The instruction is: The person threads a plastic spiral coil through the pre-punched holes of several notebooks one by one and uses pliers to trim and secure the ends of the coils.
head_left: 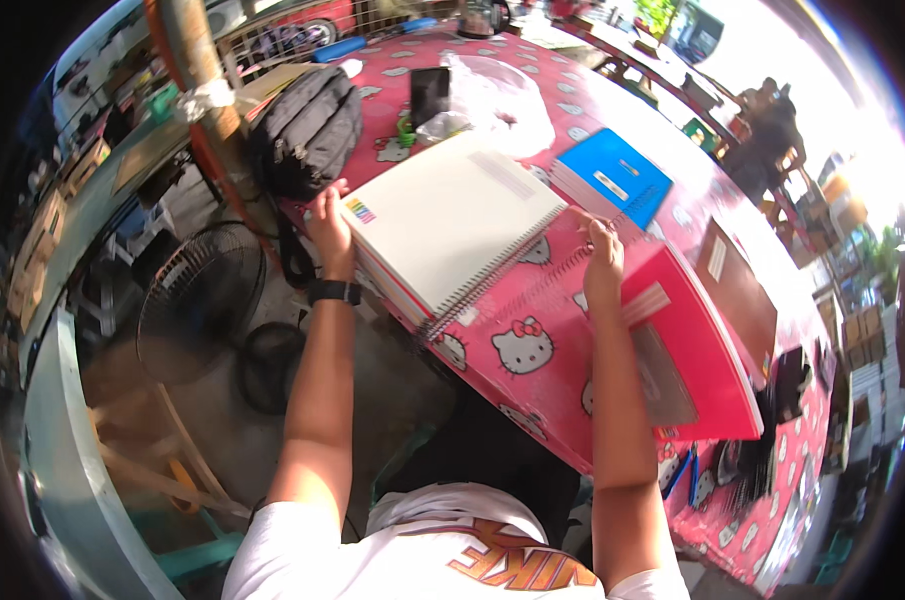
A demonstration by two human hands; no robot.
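A thick white spiral-bound notebook (453,220) lies at the table's near left edge, its dark wire coil along the right side. My left hand (331,228), with a black band at the wrist, grips its left edge. Just off the coil side, my right hand (603,262) has its fingers curled in a pinch; what sits between them is too small to make out. A faint coil-like line runs across the tablecloth below the notebook toward that hand; I cannot tell whether it is loose wire or shadow. A blue spiral notebook (613,178) lies beyond my right hand.
Right of my right forearm lie a red notebook (688,345) and a brown one (738,290). Blue-handled pliers (681,476) rest nearer me. A dark backpack (308,130), a clear plastic bag (503,105) and a post (213,110) stand beyond; a fan (201,300) is left below.
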